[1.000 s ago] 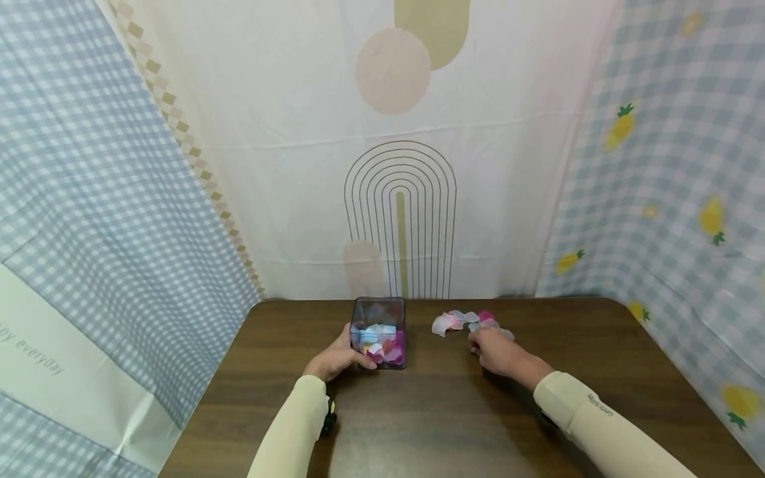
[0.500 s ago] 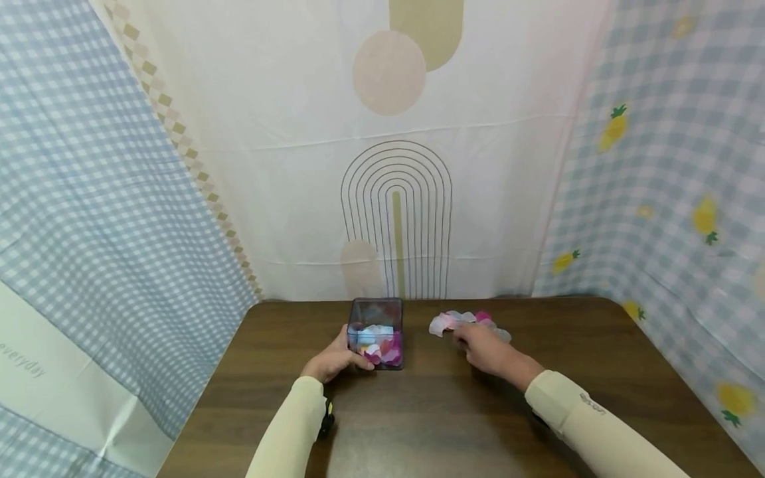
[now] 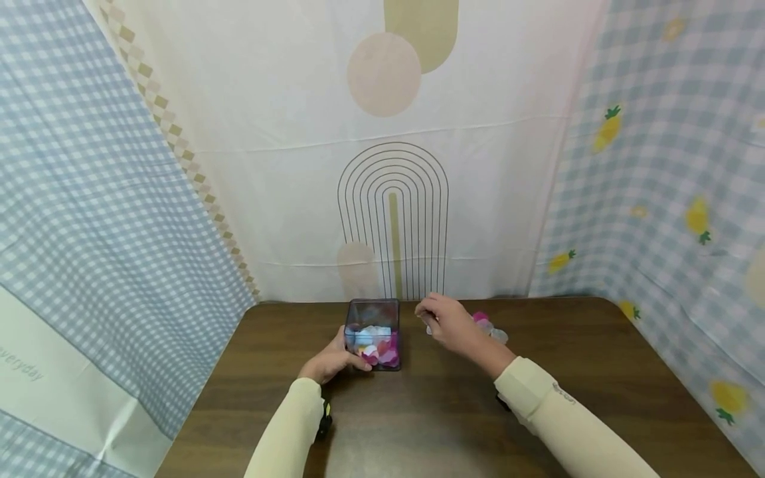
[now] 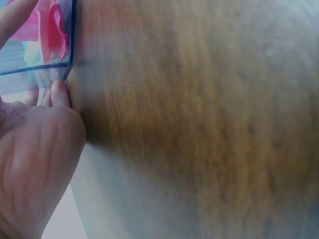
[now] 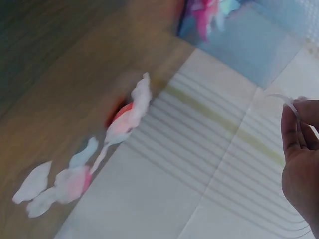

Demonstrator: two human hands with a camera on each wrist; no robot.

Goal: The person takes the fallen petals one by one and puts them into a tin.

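My left hand grips a clear plastic box by its left side, thumb along the front and fingers round the wall. Inside the box lie pink, white and magenta petals. In the left wrist view, the palm is beside the box's lower corner. Right of the box, my right hand is raised above the table. Its thumb and finger pinch a thin white petal, seen edge-on in the right wrist view. Loose petals lie behind the right hand, which partly hides them.
The dark wooden table reaches back to a patterned white cloth. Checked cloths hang on the left and right. In the right wrist view, scattered white, pink and red petals lie along the table's back edge.
The right hand has moved left and up from the loose petals toward the box, with a white petal in its fingers. The left hand keeps its hold on the box.
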